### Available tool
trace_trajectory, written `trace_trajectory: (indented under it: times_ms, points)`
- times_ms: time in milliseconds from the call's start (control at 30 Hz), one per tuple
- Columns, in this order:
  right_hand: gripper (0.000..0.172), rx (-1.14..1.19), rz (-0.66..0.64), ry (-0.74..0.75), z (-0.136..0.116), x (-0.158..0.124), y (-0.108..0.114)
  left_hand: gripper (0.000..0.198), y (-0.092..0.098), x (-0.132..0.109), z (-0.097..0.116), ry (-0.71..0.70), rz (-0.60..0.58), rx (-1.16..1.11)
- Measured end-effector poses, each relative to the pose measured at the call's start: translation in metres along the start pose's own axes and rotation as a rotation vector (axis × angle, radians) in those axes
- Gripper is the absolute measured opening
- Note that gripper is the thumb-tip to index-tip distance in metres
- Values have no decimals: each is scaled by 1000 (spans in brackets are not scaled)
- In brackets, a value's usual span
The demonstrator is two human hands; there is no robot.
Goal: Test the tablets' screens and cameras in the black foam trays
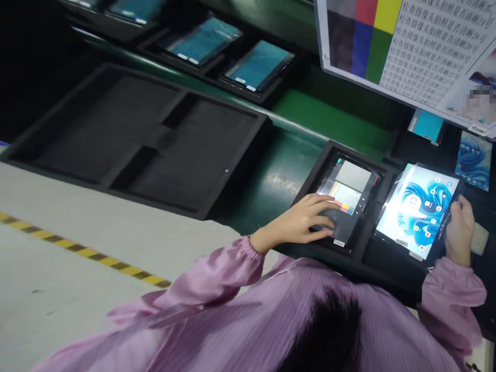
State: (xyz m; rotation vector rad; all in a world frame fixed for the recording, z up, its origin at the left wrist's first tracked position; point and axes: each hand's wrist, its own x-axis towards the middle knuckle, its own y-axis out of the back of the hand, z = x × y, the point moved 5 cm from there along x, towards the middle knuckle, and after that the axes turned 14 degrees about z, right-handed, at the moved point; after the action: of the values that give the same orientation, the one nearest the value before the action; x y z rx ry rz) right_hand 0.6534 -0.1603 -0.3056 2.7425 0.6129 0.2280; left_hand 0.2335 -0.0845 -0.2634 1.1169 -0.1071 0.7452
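Over the screen of a tablet (352, 178) with a camera picture on it is my left hand (310, 219), its fingers spread and the tips on or just above the glass. That tablet lies in a black foam tray (306, 192). To its right a second tablet (420, 206) glows with a blue swirl home screen and app icons. My right hand (460, 227) grips this one by its right edge, thumb on top; the fingers beneath are hidden. It looks slightly tilted over the tray.
Across the green line, several tablets (259, 64) lie in black trays. A large black foam tray (155, 139) with recesses sits to the left. A printed chart (414, 51) with colour blocks hangs at upper right, above another lit tablet (473, 160). Yellow-black tape (85, 251) marks the floor.
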Motion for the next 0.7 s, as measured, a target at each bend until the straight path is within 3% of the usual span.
trace_trajectory:
  times_ms: [133,233,300,367,433,500,567,633,700]
  points:
    - [65,18,44,-78,8,-25,29,31,-28,17,4,-61,-94,26]
    - [66,-17,45,-142,24,-43,43,50,-50,35,-1,-106,-85,90]
    - [69,-41,2,-170,32,-54,44,51,-58,44,-7,-142,-71,121]
    - [71,-68,-52,-161,36,-60,43,38,-54,47,-16,-164,-58,152]
    - [68,-101,-79,-102,33,-56,44,31,-36,45,-28,-122,-12,204]
    - [63,-140,-51,-14,26,-40,48,43,-4,39,-44,34,100,292]
    - [61,-194,17,45,21,-16,52,48,33,27,-62,325,214,397]
    - [56,-269,68,42,23,14,48,48,59,9,-76,661,229,456]
    - [49,-350,75,-7,29,42,33,48,66,-9,-83,931,172,407]
